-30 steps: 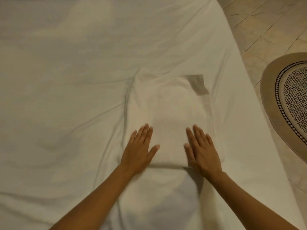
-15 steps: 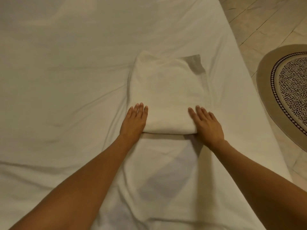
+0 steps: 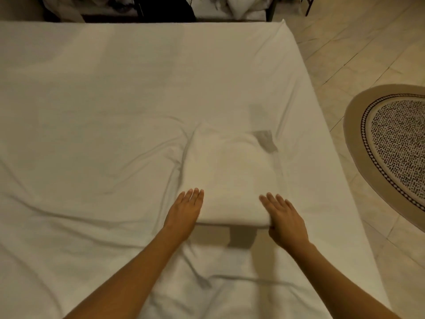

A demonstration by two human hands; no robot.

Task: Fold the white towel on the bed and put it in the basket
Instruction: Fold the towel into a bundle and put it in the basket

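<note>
- While it fills most of the view, the bed [image 3: 115, 93] has a wrinkled white sheet on it.
- Past the bed's right edge, a round rug [image 3: 395, 148] lies on the tiled floor [image 3: 358, 42].
- Near the bed's right edge lies the white towel [image 3: 230, 176], folded into a thick square.
- Touching the towel's near left corner is the left hand [image 3: 185, 212], open, fingers straight and together.
- Touching its near right corner is the right hand [image 3: 286, 221], open, fingers a little spread, gripping nothing.
</note>
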